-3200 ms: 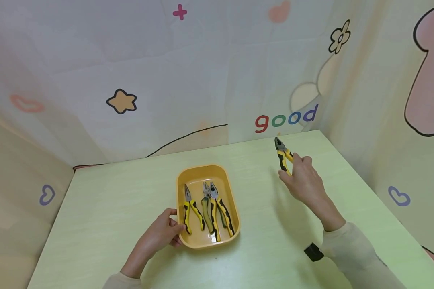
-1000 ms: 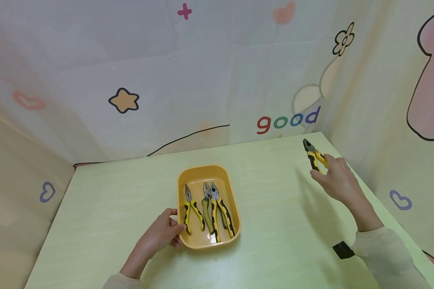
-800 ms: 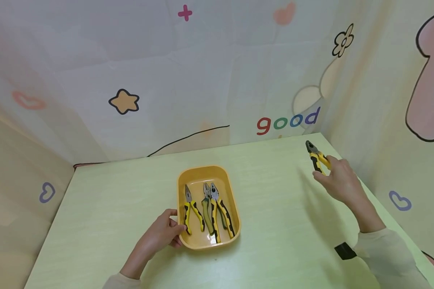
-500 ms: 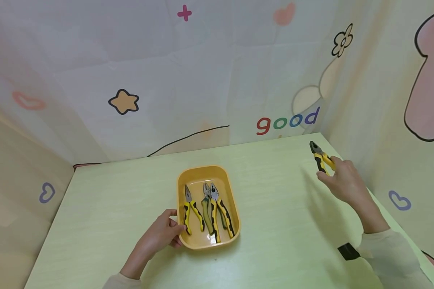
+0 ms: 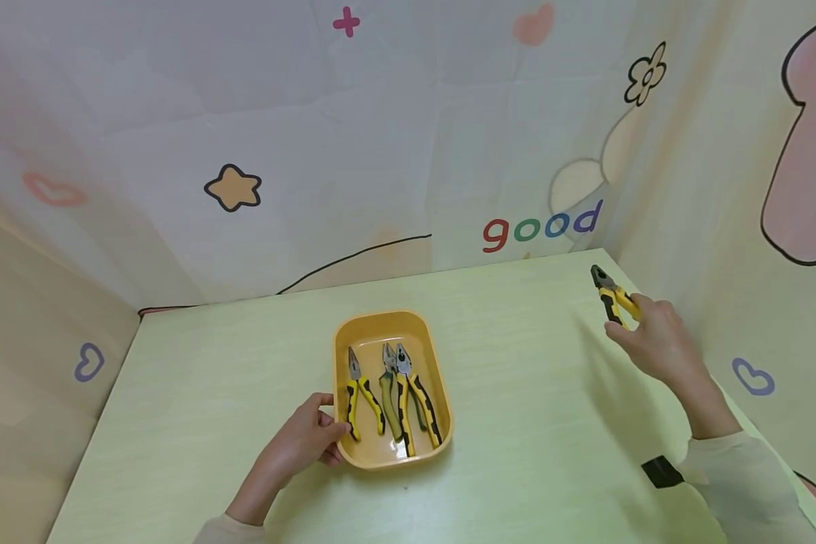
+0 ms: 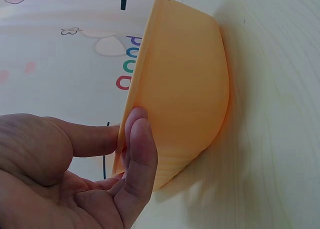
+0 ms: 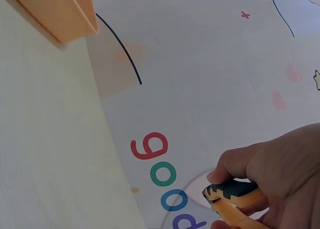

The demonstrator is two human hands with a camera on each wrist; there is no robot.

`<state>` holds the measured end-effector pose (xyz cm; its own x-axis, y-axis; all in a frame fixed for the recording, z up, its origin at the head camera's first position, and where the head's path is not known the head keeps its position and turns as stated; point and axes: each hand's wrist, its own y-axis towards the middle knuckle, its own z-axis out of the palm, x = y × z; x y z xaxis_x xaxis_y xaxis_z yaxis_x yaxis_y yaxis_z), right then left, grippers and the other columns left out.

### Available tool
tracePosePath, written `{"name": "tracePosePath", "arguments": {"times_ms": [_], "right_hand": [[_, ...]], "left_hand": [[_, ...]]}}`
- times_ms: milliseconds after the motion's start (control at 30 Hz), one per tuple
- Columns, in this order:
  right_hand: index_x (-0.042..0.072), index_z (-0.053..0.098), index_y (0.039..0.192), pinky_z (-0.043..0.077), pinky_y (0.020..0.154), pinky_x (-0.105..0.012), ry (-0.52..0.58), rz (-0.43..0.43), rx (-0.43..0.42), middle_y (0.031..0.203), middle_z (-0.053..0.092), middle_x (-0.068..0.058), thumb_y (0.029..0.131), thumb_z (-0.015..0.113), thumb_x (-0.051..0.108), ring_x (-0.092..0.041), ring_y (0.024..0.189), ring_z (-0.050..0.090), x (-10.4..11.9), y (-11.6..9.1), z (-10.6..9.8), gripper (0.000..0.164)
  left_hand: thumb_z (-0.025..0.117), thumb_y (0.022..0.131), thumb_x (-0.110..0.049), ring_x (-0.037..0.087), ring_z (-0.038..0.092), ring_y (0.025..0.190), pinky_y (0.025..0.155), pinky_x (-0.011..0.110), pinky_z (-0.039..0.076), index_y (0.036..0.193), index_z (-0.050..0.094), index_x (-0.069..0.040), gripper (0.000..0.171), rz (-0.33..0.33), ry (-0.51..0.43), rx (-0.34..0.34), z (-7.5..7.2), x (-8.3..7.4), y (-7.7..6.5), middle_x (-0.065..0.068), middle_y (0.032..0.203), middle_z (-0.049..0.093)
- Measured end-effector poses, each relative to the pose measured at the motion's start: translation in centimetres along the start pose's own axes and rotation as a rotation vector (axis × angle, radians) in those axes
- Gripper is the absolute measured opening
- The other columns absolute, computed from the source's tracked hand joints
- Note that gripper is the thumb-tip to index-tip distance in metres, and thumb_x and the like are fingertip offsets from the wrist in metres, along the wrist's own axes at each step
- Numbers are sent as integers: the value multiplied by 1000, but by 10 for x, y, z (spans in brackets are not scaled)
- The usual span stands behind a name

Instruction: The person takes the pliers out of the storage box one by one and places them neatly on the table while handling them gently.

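My right hand [image 5: 666, 344] grips yellow-and-black combination pliers [image 5: 610, 291] by the handles, held up over the table's right side with the dark head pointing away. In the right wrist view the pliers [image 7: 235, 196] show between thumb and fingers. My left hand [image 5: 306, 434] pinches the left rim of a yellow plastic tray [image 5: 394, 323], thumb over the edge and fingers outside, as the left wrist view also shows on the tray's wall [image 6: 185, 74]. Inside lie yellow-and-black long-nose pliers [image 5: 355, 366], and combination pliers [image 5: 404, 363] partly covering green-handled pliers [image 5: 387, 389].
The tray stands near the middle of a pale green table [image 5: 224, 378]. A printed cloth wall [image 5: 340, 181] rises along the back edge, and another cloth [image 5: 755, 317] borders the right side. A black square piece [image 5: 663, 471] sits at my right sleeve.
My right hand has carried the combination pliers to the right, toward the table's right edge, slowing over the last second. My left hand and the tray with its pliers have stayed in place.
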<state>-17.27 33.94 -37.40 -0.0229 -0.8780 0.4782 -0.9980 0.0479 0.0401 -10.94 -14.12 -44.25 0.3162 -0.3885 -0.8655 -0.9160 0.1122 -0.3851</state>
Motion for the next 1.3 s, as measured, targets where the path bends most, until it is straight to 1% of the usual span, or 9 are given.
{"name": "tracePosePath", "arguments": {"times_ms": [200, 367, 533, 667, 933, 1133, 1300], "right_hand": [[-27, 32, 143, 45, 77, -58, -8, 5, -11, 119, 47, -44, 99, 59, 23, -47, 96, 45, -3, 0, -2, 71], [-27, 29, 144, 46, 80, -62, -7, 24, 3, 122, 43, -44, 100, 60, 23, -48, 98, 44, -6, 0, -5, 74], [-26, 30, 144, 47, 78, -61, -15, 21, -9, 121, 45, -43, 99, 60, 24, -48, 97, 46, -8, 0, -7, 73], [-25, 32, 143, 47, 75, -58, -16, 9, -24, 119, 46, -43, 99, 60, 25, -47, 96, 46, -10, 1, -9, 72], [-25, 31, 144, 46, 76, -58, -17, 17, -16, 119, 46, -42, 99, 59, 25, -48, 98, 45, -13, 3, -15, 73], [-23, 32, 145, 46, 72, -52, -20, 18, -22, 118, 46, -40, 100, 59, 27, -47, 96, 46, -15, 5, -19, 73], [-24, 32, 145, 47, 74, -56, -27, 13, -27, 120, 47, -41, 100, 59, 27, -49, 99, 47, -14, 6, -23, 73]], "left_hand": [[63, 99, 3, 20, 65, 60, 57, 36, 62, 143, 38, 12, 51, 4, -3, -1, 0, 0, -1, 18, 93, 61], [64, 99, 2, 20, 64, 60, 57, 37, 62, 143, 38, 11, 52, 3, -2, 3, 0, 1, 0, 18, 93, 60], [64, 100, 0, 21, 64, 61, 57, 36, 62, 144, 37, 10, 53, -5, 14, -2, 0, 2, 2, 18, 94, 60], [64, 100, 1, 21, 64, 61, 57, 36, 62, 144, 38, 10, 53, -3, 5, -3, 0, 2, 2, 18, 94, 60], [64, 99, 2, 20, 64, 60, 57, 37, 62, 143, 39, 11, 51, 15, 0, -6, 1, 3, 2, 18, 92, 60], [64, 99, 1, 21, 65, 61, 58, 38, 62, 143, 39, 10, 52, 8, 6, -6, 1, 3, 2, 18, 93, 60], [64, 99, 2, 21, 65, 61, 59, 39, 62, 143, 39, 10, 52, 5, 2, -6, 0, 3, 1, 19, 94, 61]]}}
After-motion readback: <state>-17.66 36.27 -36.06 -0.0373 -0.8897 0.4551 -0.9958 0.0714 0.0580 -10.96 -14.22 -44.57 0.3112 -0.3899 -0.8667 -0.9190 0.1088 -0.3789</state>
